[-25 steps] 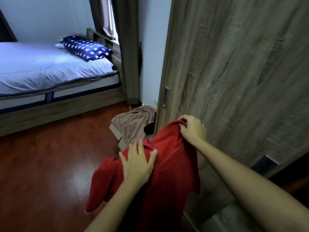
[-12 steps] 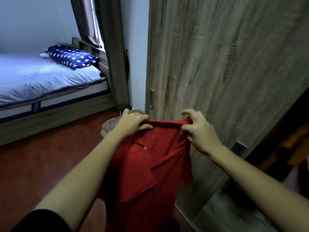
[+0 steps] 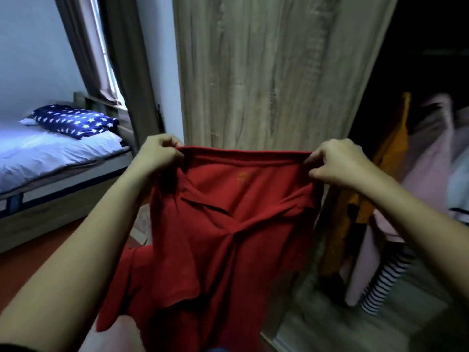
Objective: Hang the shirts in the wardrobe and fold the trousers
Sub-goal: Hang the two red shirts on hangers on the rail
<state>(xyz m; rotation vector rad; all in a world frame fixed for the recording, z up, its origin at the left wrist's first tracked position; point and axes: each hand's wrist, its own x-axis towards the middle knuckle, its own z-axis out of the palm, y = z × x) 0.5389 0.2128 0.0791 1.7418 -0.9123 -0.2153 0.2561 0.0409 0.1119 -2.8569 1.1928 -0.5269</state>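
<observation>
Both hands hold up a red shirt (image 3: 228,224) in the air, in front of the wooden wardrobe door (image 3: 266,72). The left hand (image 3: 158,156) pinches one top corner and the right hand (image 3: 337,161) pinches the other. The soft cloth hangs down in folds, and its collar flops open. Clothes (image 3: 418,186) hang inside the dark wardrobe. A starry blue pillow (image 3: 76,120) lies at the bed's (image 3: 50,153) far end.
</observation>
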